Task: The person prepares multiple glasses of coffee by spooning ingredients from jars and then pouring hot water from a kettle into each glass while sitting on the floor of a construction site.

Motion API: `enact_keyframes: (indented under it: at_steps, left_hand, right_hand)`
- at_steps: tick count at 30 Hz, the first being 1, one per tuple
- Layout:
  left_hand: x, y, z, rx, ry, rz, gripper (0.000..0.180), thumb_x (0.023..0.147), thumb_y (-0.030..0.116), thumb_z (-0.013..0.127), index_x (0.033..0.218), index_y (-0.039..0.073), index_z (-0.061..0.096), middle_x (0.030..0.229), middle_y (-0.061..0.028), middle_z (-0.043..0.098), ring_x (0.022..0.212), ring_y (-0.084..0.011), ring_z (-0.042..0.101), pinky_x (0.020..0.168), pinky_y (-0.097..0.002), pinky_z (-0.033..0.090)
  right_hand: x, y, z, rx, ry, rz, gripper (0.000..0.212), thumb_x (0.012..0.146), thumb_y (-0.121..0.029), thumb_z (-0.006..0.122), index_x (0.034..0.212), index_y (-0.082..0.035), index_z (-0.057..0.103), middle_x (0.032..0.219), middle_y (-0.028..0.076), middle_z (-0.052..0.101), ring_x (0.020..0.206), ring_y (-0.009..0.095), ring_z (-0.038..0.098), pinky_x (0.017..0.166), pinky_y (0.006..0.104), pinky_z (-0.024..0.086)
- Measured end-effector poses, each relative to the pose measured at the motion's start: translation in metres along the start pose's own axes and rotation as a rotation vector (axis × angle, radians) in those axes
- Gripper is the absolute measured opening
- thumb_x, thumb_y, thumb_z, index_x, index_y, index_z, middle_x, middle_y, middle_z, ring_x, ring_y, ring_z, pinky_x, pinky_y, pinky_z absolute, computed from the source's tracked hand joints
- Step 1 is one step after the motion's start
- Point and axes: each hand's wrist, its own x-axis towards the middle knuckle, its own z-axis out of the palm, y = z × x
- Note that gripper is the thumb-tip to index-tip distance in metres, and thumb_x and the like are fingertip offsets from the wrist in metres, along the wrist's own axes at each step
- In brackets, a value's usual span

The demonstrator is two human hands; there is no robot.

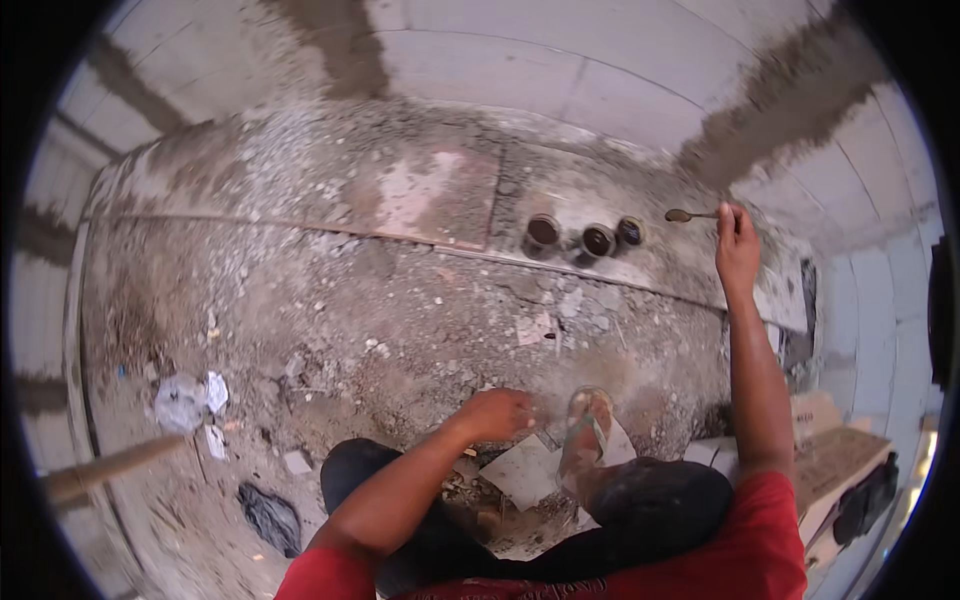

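Note:
My right hand (737,243) is raised at the right, its fingers pinched on the handle of a spoon (679,215). The spoon's bowl points left and looks brown. Left of the spoon, apart from it, stand three cups with dark contents: a left cup (542,232), a middle cup (597,241) and a smaller right cup (629,232). They stand on a dusty pale board (570,212). My left hand (499,414) hangs in front of my left knee with its fingers curled in, and nothing shows in it.
Rubble and dust cover the floor (400,310). A broken tile (522,472) lies by my sandaled foot (590,425). Clear plastic (180,402), a black bag (270,518) and a wooden pole (115,470) are at the left. Cardboard (840,460) stands at the right. Block walls (500,65) enclose the space.

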Motion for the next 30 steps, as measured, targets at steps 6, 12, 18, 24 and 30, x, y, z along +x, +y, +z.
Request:
enact_keyframes:
  at_steps: [6, 12, 18, 24, 30]
  left_hand:
    - [0.001, -0.001, -0.008, -0.174, 0.012, -0.153, 0.037, 0.094, 0.034, 0.07, 0.118, 0.007, 0.069, 0.104, -0.0124, 0.074, 0.088, -0.0263, 0.071, 0.082, -0.0384, 0.056]
    - [0.002, -0.017, -0.019, -0.343, 0.283, -0.377, 0.033, 0.095, 0.033, 0.07, 0.116, 0.008, 0.071, 0.097, -0.0072, 0.074, 0.079, -0.0152, 0.068, 0.072, -0.0317, 0.053]
    - [0.122, 0.001, -0.027, -0.582, 0.49, -0.183, 0.044, 0.096, 0.03, 0.071, 0.131, 0.006, 0.06, 0.1, -0.0072, 0.07, 0.08, -0.0132, 0.067, 0.071, -0.0283, 0.052]
    - [0.187, 0.027, -0.026, -0.715, 0.572, -0.159, 0.058, 0.097, 0.027, 0.069, 0.145, 0.008, 0.044, 0.108, -0.0103, 0.068, 0.081, -0.0149, 0.068, 0.069, -0.0283, 0.052]
    - [0.198, 0.031, -0.013, -0.779, 0.675, -0.191, 0.055, 0.096, 0.024, 0.068, 0.143, 0.005, 0.046, 0.104, -0.0104, 0.068, 0.076, -0.0144, 0.067, 0.068, -0.029, 0.052]
  right_hand:
    - [-0.037, 0.07, -0.005, 0.107, 0.044, 0.059, 0.04, 0.106, -0.042, 0.052, 0.097, -0.005, 0.061, 0.08, 0.008, 0.066, 0.074, 0.018, 0.063, 0.069, 0.0359, 0.05]
    - [-0.066, 0.067, 0.069, 0.093, -0.145, 0.205, 0.044, 0.107, -0.045, 0.045, 0.103, -0.005, 0.061, 0.087, 0.02, 0.068, 0.085, 0.043, 0.066, 0.078, 0.0449, 0.052]
    - [-0.027, 0.099, 0.086, -0.119, -0.181, 0.051, 0.045, 0.107, -0.043, 0.043, 0.105, -0.007, 0.069, 0.101, 0.021, 0.069, 0.093, 0.04, 0.066, 0.083, 0.0486, 0.05]
    - [0.029, 0.0, 0.018, 0.079, 0.249, -0.185, 0.045, 0.107, -0.046, 0.046, 0.1, -0.012, 0.074, 0.1, 0.009, 0.072, 0.077, 0.02, 0.066, 0.072, 0.0332, 0.053]
    - [-0.002, -0.029, 0.081, 0.366, -0.171, -0.209, 0.035, 0.103, -0.042, 0.056, 0.104, -0.012, 0.076, 0.096, 0.007, 0.075, 0.081, 0.018, 0.07, 0.072, 0.0313, 0.056]
